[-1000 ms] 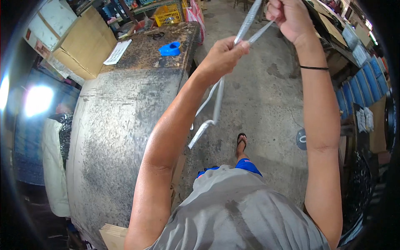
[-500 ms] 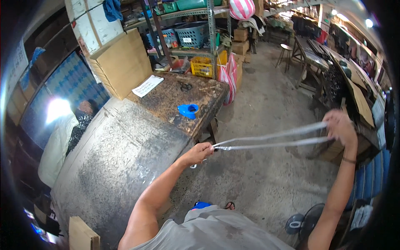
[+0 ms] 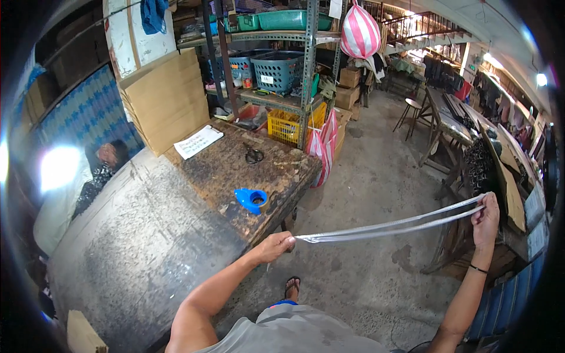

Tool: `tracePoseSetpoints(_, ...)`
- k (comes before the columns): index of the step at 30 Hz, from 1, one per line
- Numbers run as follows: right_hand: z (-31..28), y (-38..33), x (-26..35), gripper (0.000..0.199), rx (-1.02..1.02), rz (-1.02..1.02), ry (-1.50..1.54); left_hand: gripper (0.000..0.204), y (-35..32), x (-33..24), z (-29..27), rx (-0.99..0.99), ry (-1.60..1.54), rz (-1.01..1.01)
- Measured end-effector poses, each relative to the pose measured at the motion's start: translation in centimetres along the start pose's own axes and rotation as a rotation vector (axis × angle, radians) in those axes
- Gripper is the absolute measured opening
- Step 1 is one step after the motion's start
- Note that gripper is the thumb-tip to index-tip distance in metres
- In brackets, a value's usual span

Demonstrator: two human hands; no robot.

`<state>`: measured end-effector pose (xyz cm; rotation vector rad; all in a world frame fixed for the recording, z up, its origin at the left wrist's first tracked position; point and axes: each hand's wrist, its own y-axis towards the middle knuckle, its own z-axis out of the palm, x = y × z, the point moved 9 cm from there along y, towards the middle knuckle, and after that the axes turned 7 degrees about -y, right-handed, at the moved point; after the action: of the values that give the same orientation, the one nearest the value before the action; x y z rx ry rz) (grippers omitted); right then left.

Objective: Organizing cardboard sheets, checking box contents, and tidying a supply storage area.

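Note:
A long, shiny whitish plastic strip, doubled into a narrow loop, stretches between my two hands over the floor. My left hand is closed round its gathered end, beside the table's near edge. Further right, my right hand grips the other end with its fingers closed, held higher than the left. Nearest to my left hand on the worktable is a blue tape dispenser. Black scissors and a white sheet of paper lie farther back on it.
Flat cardboard leans at the table's back left. A metal shelf holds baskets, with a yellow crate low down. Striped bags hang beside it. A stool stands along the aisle; a long bench runs at right.
My right hand has moved down and pulled the strip's loop narrower and tauter. My left hand has shifted slightly down and left in view. The view itself has shifted.

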<state>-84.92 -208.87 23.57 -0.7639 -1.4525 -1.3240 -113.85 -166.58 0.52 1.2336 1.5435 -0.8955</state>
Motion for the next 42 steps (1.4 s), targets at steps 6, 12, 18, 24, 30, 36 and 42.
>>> tracePoseSetpoints(6,3.8,7.6,0.7,0.021,-0.084,-0.066,0.331,0.030,6.4,3.8,-1.7,-0.065,-0.261,0.012)
tracePoseSetpoints(12,11.8,11.0,-0.4,0.025,0.338,-0.084,0.020,0.022,10.6,5.2,-10.8,-0.391,-0.123,0.072)
tracePoseSetpoints(18,18.1,18.0,-4.2,0.030,0.633,-0.254,-0.079,0.021,12.2,4.2,-19.9,-0.577,0.049,-0.013)
tracePoseSetpoints(24,21.8,29.9,-9.2,0.026,0.273,-0.191,0.315,0.015,17.5,2.7,-18.9,-0.526,0.210,0.009)
tracePoseSetpoints(30,24.3,42.7,-14.0,0.023,0.275,-0.316,-0.254,0.023,25.0,3.9,-15.7,-0.384,0.458,-0.079)
tracePoseSetpoints(36,40.6,42.7,-15.7,0.017,0.780,-0.257,-0.283,0.048,34.0,-8.2,-19.9,-0.533,0.573,0.079)
tracePoseSetpoints(42,53.3,34.9,-7.3,0.011,1.003,-0.911,-0.044,0.046,45.1,-20.1,-17.8,-0.681,0.119,0.453)
